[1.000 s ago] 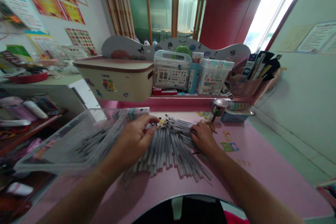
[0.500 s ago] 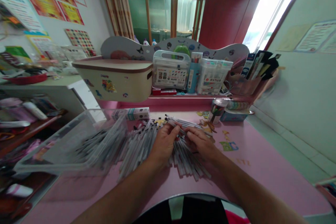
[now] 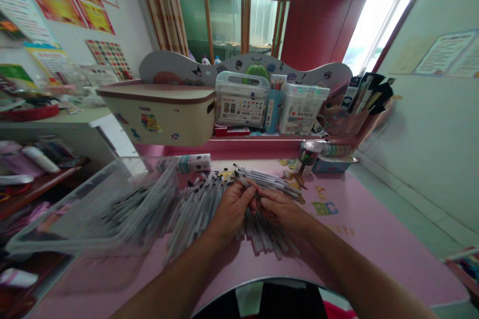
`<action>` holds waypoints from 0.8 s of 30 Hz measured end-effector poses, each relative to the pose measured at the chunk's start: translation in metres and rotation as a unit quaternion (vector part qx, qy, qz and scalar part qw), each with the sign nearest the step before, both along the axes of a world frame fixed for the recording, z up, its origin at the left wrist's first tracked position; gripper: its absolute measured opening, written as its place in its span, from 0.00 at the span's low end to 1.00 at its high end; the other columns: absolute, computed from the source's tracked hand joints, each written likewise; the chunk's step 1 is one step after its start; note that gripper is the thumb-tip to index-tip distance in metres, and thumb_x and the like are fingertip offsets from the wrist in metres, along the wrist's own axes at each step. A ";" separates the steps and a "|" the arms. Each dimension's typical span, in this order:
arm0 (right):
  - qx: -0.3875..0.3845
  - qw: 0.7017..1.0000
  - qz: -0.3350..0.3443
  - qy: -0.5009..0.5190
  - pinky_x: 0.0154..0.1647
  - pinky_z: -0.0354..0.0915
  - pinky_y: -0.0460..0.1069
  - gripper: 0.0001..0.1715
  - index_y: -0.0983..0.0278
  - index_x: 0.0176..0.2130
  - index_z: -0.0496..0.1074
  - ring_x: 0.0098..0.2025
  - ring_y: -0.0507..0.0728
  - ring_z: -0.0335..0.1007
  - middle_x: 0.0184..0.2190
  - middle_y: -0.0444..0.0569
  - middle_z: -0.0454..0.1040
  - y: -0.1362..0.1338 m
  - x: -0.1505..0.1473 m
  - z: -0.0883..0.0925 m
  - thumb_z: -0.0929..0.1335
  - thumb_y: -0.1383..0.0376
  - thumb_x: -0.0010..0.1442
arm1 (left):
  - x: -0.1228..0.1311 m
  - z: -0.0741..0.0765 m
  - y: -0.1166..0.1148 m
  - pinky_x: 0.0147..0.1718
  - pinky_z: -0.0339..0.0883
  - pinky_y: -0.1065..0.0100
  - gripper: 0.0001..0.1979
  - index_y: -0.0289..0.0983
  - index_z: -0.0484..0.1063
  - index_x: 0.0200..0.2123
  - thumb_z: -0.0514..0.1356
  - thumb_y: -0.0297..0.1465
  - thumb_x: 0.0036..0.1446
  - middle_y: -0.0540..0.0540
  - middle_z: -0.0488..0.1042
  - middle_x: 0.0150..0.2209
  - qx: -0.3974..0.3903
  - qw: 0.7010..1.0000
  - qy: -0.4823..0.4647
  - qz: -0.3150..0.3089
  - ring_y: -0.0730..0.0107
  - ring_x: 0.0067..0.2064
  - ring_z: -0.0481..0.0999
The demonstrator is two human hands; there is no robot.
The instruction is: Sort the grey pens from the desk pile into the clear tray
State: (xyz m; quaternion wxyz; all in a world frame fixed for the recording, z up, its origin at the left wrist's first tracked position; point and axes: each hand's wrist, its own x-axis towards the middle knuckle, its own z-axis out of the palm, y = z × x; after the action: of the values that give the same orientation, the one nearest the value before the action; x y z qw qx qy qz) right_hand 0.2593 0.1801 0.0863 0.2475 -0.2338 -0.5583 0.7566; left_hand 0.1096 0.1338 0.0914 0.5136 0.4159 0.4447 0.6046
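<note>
Both hands meet over the middle of the desk, above a spread of slim translucent pens. My left hand point(image 3: 232, 205) is closed around a pen point(image 3: 244, 182), whose end pokes out past the thumb. My right hand point(image 3: 280, 208) pinches the same pen from the other side, fingertips almost touching the left ones. Under and between the hands lies a fan of loose pens point(image 3: 264, 239). Left of them is a thicker pile of pens point(image 3: 194, 214), with dark tips at the far end. Just beyond the right hand rests a small bundle of pens point(image 3: 267, 177).
A clear plastic bin point(image 3: 67, 244) with more pens stands tilted at left. Behind are a small white box point(image 3: 194, 163), a lidded cream storage box point(image 3: 168, 119), marker cases point(image 3: 241, 104) and a pen holder point(image 3: 344, 118). A clear cup point(image 3: 310, 155) stands at right on the pink desk point(image 3: 374, 254).
My right hand has moved left, closer to my left hand, and less of the pen shows between them. The whole view has shifted slightly.
</note>
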 end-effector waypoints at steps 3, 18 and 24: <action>-0.006 1.000 -0.005 0.000 0.16 0.38 0.44 0.26 0.64 0.50 0.73 0.18 0.45 0.44 0.24 0.40 0.62 0.000 -0.001 -0.002 0.71 0.53 0.55 | 0.001 0.000 -0.001 0.27 0.62 0.73 0.09 0.37 0.73 0.34 0.61 0.37 0.56 0.52 0.68 0.21 0.004 1.000 0.007 0.005 0.74 0.23 0.67; -0.011 1.000 0.002 -0.019 0.14 0.36 0.44 0.19 0.64 0.42 0.73 0.15 0.46 0.39 0.17 0.35 0.52 -0.001 -0.004 -0.006 0.69 0.52 0.59 | -0.004 0.005 -0.004 0.32 0.65 0.70 0.07 0.37 0.73 0.35 0.60 0.35 0.57 0.51 0.71 0.23 0.022 0.999 0.043 -0.001 0.72 0.26 0.70; 0.019 1.000 -0.020 -0.016 0.18 0.38 0.45 0.17 0.64 0.33 0.70 0.18 0.46 0.42 0.19 0.37 0.54 0.002 -0.006 -0.012 0.69 0.52 0.58 | -0.002 0.004 -0.001 0.30 0.64 0.71 0.08 0.36 0.72 0.35 0.61 0.35 0.56 0.51 0.70 0.22 0.010 1.000 0.002 -0.001 0.73 0.25 0.69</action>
State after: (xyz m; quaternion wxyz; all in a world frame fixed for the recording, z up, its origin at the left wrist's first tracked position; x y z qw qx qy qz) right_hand 0.2535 0.1826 0.0742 0.2581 -0.2518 -0.5715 0.7371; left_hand 0.1081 0.1332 0.0952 0.5089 0.4232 0.4392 0.6075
